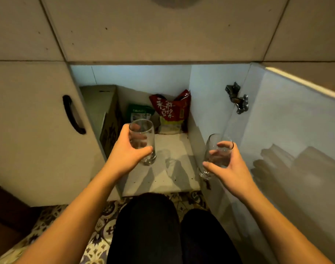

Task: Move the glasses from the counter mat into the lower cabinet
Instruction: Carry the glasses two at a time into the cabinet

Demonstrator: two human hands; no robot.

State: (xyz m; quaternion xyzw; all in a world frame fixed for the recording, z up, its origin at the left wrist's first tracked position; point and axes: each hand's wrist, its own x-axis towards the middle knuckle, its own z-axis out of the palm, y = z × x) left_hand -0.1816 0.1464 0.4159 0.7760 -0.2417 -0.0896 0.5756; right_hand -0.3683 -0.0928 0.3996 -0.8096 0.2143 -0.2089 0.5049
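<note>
I am crouched before the open lower cabinet (174,149). My left hand (127,152) grips a clear glass (143,130) upright, just above the front left of the white cabinet floor. My right hand (229,166) holds a second clear glass (213,143), tilted a little, at the cabinet's right front edge beside the open door. Both glasses look empty. The counter mat is out of view.
A cardboard box (103,109) fills the cabinet's left side. A green packet (139,113) and a red bag (171,111) stand at the back. The open door (288,141) with its metal hinge (238,100) is on the right. A closed door with a black handle (73,115) is left. My knees (153,225) rest over patterned floor tiles.
</note>
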